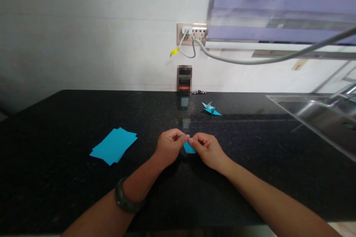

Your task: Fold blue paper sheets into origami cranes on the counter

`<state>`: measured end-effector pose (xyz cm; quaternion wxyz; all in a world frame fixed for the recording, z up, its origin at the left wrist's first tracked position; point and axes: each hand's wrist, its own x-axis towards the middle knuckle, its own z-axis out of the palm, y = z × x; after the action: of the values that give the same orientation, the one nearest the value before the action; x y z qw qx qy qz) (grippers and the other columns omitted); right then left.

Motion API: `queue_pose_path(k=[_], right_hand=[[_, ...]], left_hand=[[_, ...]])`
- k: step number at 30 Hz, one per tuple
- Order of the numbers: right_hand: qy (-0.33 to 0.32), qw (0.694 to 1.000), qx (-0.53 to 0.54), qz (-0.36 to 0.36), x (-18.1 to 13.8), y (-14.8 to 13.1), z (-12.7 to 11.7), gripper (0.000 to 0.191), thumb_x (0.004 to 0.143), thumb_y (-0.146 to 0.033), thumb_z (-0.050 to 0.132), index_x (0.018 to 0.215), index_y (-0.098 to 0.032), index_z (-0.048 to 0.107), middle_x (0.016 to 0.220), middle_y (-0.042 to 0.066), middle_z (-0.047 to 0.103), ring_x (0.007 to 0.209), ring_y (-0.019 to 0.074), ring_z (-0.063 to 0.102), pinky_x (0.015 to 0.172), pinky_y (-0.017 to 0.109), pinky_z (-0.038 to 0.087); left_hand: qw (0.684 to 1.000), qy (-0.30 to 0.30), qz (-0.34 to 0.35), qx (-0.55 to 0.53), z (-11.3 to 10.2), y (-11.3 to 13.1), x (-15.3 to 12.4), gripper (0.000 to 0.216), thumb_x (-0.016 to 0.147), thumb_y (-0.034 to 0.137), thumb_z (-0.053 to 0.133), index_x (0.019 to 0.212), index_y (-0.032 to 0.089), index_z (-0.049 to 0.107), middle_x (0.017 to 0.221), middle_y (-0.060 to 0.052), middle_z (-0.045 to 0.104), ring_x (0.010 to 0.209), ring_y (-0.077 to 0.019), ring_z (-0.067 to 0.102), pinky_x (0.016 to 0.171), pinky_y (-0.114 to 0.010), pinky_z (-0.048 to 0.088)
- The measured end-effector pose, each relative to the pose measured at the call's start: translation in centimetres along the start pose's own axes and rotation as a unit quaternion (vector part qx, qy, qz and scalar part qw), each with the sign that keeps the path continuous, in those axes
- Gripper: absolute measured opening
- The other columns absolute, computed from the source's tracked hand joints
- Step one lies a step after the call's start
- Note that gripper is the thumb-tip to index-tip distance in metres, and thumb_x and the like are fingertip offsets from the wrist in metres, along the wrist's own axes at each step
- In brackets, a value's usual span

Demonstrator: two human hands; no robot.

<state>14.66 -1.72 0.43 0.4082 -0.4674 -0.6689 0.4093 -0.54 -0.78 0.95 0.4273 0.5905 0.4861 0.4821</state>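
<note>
A small piece of folded blue paper (189,148) is pinched between my two hands above the dark counter. My left hand (170,147) grips its upper left side, thumb and forefinger pressed together. From the other side my right hand (208,149) pinches it near the top, with the thumb tips almost meeting. The fingers cover much of the paper, so its full shape is hidden. To the left lies a loose stack of blue paper sheets (114,146). Beyond my right hand sit two folded paper cranes, one pale (207,106) and one brighter blue (213,111).
A phone-like upright object (184,79), blurred out, leans on the wall beside a small beaded string (199,92). A grey cable (244,62) runs from the wall socket (192,34) toward the right. The metal sink (314,113) is set into the counter (69,192) at right.
</note>
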Motion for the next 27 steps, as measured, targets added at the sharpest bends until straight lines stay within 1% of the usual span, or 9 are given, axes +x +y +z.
queue_pose_path(k=[2, 4, 7, 9, 11, 18, 22, 25, 27], right_hand=[[0.003, 1.000, 0.008, -0.001, 0.0, -0.1, 0.2, 0.033, 0.078, -0.042, 0.052, 0.057, -0.017, 0.052, 0.053, -0.002, 0.051, 0.051, 0.0089, 0.044, 0.050, 0.022, 0.036], [-0.028, 0.998, 0.060, 0.023, 0.1, -0.1, 0.4, 0.032, 0.077, -0.044, 0.054, 0.062, -0.016, 0.055, 0.056, -0.001, 0.055, 0.052, 0.0091, 0.048, 0.053, 0.023, 0.039], [-0.080, 0.983, 0.132, 0.096, 0.3, -0.2, 0.5, 0.031, 0.067, -0.044, 0.065, 0.065, -0.015, 0.057, 0.057, -0.001, 0.059, 0.051, 0.0094, 0.054, 0.052, 0.022, 0.042], [-0.094, 0.975, 0.147, 0.137, 0.3, -0.3, 0.5, 0.033, 0.059, -0.043, 0.072, 0.065, -0.013, 0.058, 0.057, 0.000, 0.061, 0.051, 0.0096, 0.056, 0.050, 0.022, 0.043], [-0.099, 0.971, 0.156, 0.155, 0.3, -0.3, 0.6, 0.033, 0.058, -0.043, 0.072, 0.064, -0.013, 0.060, 0.058, 0.001, 0.063, 0.049, 0.0092, 0.057, 0.049, 0.021, 0.043], [-0.077, 0.970, 0.178, 0.147, 0.1, -0.4, 1.0, 0.027, 0.058, -0.035, 0.073, 0.061, -0.014, 0.056, 0.054, -0.002, 0.060, 0.049, 0.0090, 0.057, 0.053, 0.024, 0.049], [-0.070, 0.977, 0.155, 0.126, 0.0, -0.5, 1.2, 0.020, 0.061, -0.026, 0.071, 0.064, -0.015, 0.055, 0.054, -0.004, 0.058, 0.049, 0.0085, 0.055, 0.052, 0.023, 0.047], [-0.073, 0.979, 0.151, 0.113, -0.1, -0.5, 1.1, 0.017, 0.062, -0.022, 0.070, 0.066, -0.015, 0.054, 0.055, -0.005, 0.057, 0.049, 0.0077, 0.055, 0.052, 0.021, 0.046], [-0.097, 0.975, 0.158, 0.121, -0.1, -0.4, 0.7, 0.021, 0.061, -0.024, 0.072, 0.066, -0.015, 0.054, 0.055, -0.005, 0.057, 0.050, 0.0076, 0.055, 0.053, 0.021, 0.046]], left_hand=[[1.000, 0.008, 0.001, 0.007, 0.0, 0.1, 0.0, 0.021, 0.065, 0.033, 0.065, 0.056, 0.015, 0.060, 0.044, 0.004, 0.050, 0.043, -0.0076, 0.041, 0.043, -0.020, 0.031], [1.000, 0.011, 0.000, 0.001, -0.1, 0.1, 0.0, 0.022, 0.065, 0.034, 0.065, 0.055, 0.014, 0.060, 0.044, 0.004, 0.051, 0.043, -0.0076, 0.042, 0.043, -0.020, 0.031], [0.999, -0.006, -0.016, -0.028, 0.0, 0.1, 0.0, 0.022, 0.064, 0.034, 0.066, 0.057, 0.014, 0.062, 0.047, 0.002, 0.056, 0.045, -0.0090, 0.047, 0.044, -0.020, 0.035], [0.998, -0.023, -0.026, -0.043, 0.1, 0.0, -0.1, 0.021, 0.064, 0.034, 0.066, 0.058, 0.014, 0.064, 0.049, 0.001, 0.059, 0.046, -0.0103, 0.050, 0.044, -0.021, 0.038], [0.998, -0.032, -0.027, -0.051, 0.2, -0.1, -0.2, 0.019, 0.063, 0.033, 0.067, 0.058, 0.015, 0.064, 0.049, 0.000, 0.060, 0.046, -0.0109, 0.051, 0.044, -0.021, 0.039], [0.999, 0.000, -0.015, -0.042, 0.4, 0.2, -0.5, 0.017, 0.063, 0.031, 0.067, 0.056, 0.015, 0.065, 0.048, 0.000, 0.059, 0.045, -0.0107, 0.051, 0.044, -0.021, 0.039], [0.998, 0.033, -0.029, -0.047, 0.4, 0.5, -0.4, 0.017, 0.064, 0.031, 0.066, 0.056, 0.015, 0.064, 0.048, 0.001, 0.058, 0.045, -0.0099, 0.050, 0.045, -0.021, 0.039], [0.997, 0.041, -0.039, -0.058, 0.3, 0.6, -0.3, 0.019, 0.064, 0.031, 0.066, 0.056, 0.014, 0.063, 0.047, 0.002, 0.057, 0.046, -0.0092, 0.049, 0.046, -0.021, 0.038], [0.996, 0.034, -0.046, -0.064, 0.3, 0.6, -0.2, 0.020, 0.064, 0.032, 0.067, 0.057, 0.014, 0.062, 0.048, 0.002, 0.056, 0.046, -0.0091, 0.048, 0.046, -0.021, 0.037]])
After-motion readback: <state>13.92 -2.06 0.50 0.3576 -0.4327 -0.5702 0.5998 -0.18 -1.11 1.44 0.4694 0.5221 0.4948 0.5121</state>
